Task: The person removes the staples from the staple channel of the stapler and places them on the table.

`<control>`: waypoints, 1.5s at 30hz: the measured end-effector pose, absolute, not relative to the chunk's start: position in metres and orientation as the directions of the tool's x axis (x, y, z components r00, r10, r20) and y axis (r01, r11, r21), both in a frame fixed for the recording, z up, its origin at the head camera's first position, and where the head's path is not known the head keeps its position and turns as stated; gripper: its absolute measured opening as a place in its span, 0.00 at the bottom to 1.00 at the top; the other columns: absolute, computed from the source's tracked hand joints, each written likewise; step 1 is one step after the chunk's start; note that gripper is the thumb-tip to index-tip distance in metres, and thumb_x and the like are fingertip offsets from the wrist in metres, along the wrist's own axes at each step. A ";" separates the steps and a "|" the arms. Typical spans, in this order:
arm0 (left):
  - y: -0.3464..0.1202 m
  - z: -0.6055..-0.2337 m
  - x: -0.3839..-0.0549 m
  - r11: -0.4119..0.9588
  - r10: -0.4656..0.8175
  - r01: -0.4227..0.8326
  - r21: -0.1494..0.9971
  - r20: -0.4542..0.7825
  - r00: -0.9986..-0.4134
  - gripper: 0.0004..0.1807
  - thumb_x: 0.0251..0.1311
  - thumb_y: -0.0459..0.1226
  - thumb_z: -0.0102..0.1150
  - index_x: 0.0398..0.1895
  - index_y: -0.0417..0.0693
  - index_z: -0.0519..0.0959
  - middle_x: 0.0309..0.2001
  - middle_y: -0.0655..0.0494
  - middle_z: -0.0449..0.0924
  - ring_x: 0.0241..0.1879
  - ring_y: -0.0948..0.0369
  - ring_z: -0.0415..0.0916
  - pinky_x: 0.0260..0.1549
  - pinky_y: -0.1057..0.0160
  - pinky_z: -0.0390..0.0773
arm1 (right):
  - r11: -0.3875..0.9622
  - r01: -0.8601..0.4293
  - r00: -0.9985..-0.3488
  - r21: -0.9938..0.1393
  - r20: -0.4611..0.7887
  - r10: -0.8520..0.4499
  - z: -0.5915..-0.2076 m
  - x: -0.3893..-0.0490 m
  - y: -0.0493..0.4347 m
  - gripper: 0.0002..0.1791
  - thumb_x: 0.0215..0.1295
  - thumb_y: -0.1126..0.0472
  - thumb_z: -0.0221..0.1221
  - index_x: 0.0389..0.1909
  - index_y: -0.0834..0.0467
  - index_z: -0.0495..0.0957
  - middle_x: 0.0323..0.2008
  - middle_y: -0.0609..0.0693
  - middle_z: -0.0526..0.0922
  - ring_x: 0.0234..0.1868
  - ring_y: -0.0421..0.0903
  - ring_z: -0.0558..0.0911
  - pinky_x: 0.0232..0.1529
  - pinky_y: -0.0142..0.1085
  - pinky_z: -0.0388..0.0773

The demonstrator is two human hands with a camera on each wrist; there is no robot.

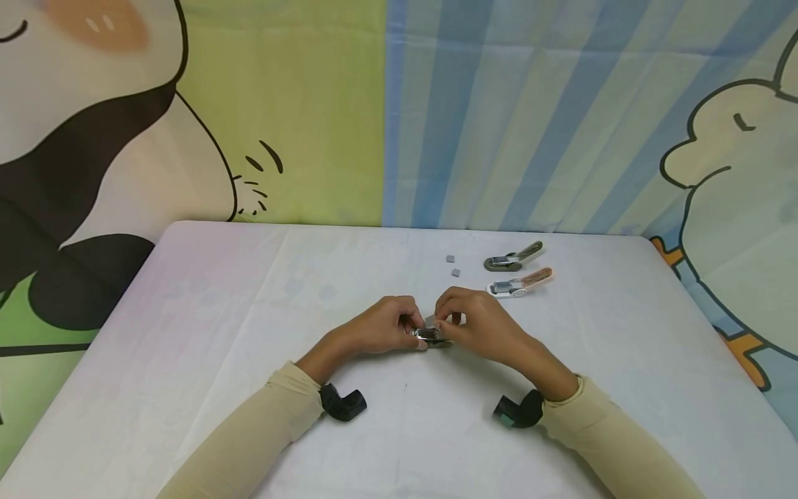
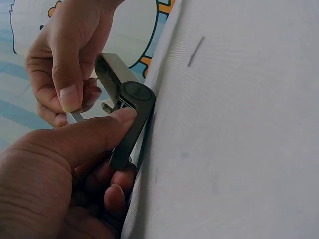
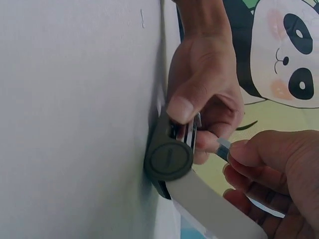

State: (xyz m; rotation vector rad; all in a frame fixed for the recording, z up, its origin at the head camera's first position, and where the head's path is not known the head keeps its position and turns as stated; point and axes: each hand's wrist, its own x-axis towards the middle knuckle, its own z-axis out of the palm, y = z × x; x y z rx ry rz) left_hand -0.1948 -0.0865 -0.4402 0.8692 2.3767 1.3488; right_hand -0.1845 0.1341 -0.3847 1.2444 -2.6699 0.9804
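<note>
In the middle of the table, my left hand (image 1: 383,324) grips a small dark green stapler (image 1: 439,342), its thumb and fingers on the base. A round hinge disc shows on the stapler (image 2: 135,97) in the left wrist view, and its lighter handle is swung up at an angle. Close beside it, my right hand (image 1: 483,322) pinches a short silver staple strip (image 3: 223,148) between thumb and fingertips. That strip sits just off the stapler's metal channel, near the left fingers. The palm side of the left hand hides part of the base.
Toward the back right lie two more staplers with raised handles, one olive green (image 1: 505,263) and one white and pink (image 1: 516,285). Two small grey staple strips (image 1: 450,258) lie left of them. A printed cloth (image 1: 499,125) hangs behind the white table (image 1: 280,277).
</note>
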 end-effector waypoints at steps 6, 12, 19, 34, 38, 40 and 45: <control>-0.089 -0.440 -0.196 0.361 0.638 0.383 0.850 0.075 -0.767 0.08 0.50 0.33 0.73 0.32 0.49 0.83 0.32 0.59 0.75 0.30 0.63 0.73 0.29 0.66 0.73 | 0.564 -0.700 -0.704 -0.439 0.290 -0.648 -0.374 -0.190 0.143 0.01 0.60 0.67 0.66 0.31 0.59 0.84 0.37 0.46 0.81 0.30 0.39 0.77 0.31 0.36 0.76; -0.091 -0.439 -0.197 0.362 0.637 0.380 0.851 0.071 -0.768 0.08 0.50 0.34 0.74 0.32 0.50 0.84 0.31 0.59 0.75 0.30 0.63 0.73 0.29 0.67 0.73 | 0.562 -0.665 -0.735 -0.493 0.294 -0.612 -0.376 -0.203 0.149 0.01 0.59 0.68 0.67 0.31 0.61 0.85 0.37 0.47 0.82 0.29 0.39 0.76 0.30 0.36 0.75; -0.094 -0.438 -0.196 0.363 0.631 0.367 0.857 0.064 -0.774 0.08 0.50 0.34 0.74 0.33 0.49 0.84 0.32 0.59 0.76 0.30 0.63 0.72 0.30 0.67 0.72 | 0.550 -0.603 -0.782 -0.578 0.292 -0.550 -0.389 -0.221 0.156 0.02 0.61 0.68 0.66 0.30 0.61 0.86 0.37 0.48 0.83 0.30 0.41 0.76 0.30 0.33 0.74; -0.093 -0.438 -0.194 0.361 0.637 0.355 0.862 0.050 -0.769 0.08 0.51 0.35 0.74 0.33 0.49 0.84 0.33 0.58 0.75 0.31 0.62 0.73 0.31 0.66 0.73 | 0.577 -0.500 -0.854 -0.646 0.254 -0.455 -0.410 -0.233 0.157 0.02 0.58 0.68 0.68 0.27 0.61 0.86 0.35 0.50 0.84 0.34 0.45 0.79 0.33 0.32 0.75; -0.091 -0.439 -0.195 0.366 0.636 0.356 0.860 0.048 -0.770 0.08 0.51 0.35 0.74 0.33 0.51 0.83 0.33 0.58 0.76 0.31 0.63 0.73 0.31 0.66 0.73 | 0.611 -0.487 -0.858 -0.625 0.211 -0.468 -0.410 -0.239 0.160 0.02 0.59 0.69 0.67 0.27 0.62 0.86 0.35 0.51 0.84 0.34 0.45 0.80 0.33 0.35 0.75; -0.090 -0.439 -0.195 0.368 0.635 0.353 0.860 0.045 -0.771 0.08 0.51 0.35 0.74 0.33 0.51 0.83 0.33 0.58 0.76 0.31 0.63 0.73 0.31 0.66 0.73 | 0.630 -0.488 -0.857 -0.605 0.195 -0.477 -0.410 -0.244 0.160 0.03 0.59 0.70 0.67 0.27 0.61 0.86 0.35 0.52 0.84 0.34 0.46 0.80 0.33 0.36 0.75; -0.090 -0.440 -0.194 0.370 0.633 0.352 0.860 0.044 -0.773 0.08 0.51 0.35 0.74 0.33 0.50 0.84 0.32 0.59 0.75 0.31 0.63 0.73 0.31 0.66 0.73 | 0.648 -0.516 -0.842 -0.561 0.191 -0.505 -0.411 -0.253 0.160 0.04 0.58 0.71 0.66 0.26 0.61 0.85 0.35 0.53 0.84 0.34 0.48 0.80 0.34 0.38 0.75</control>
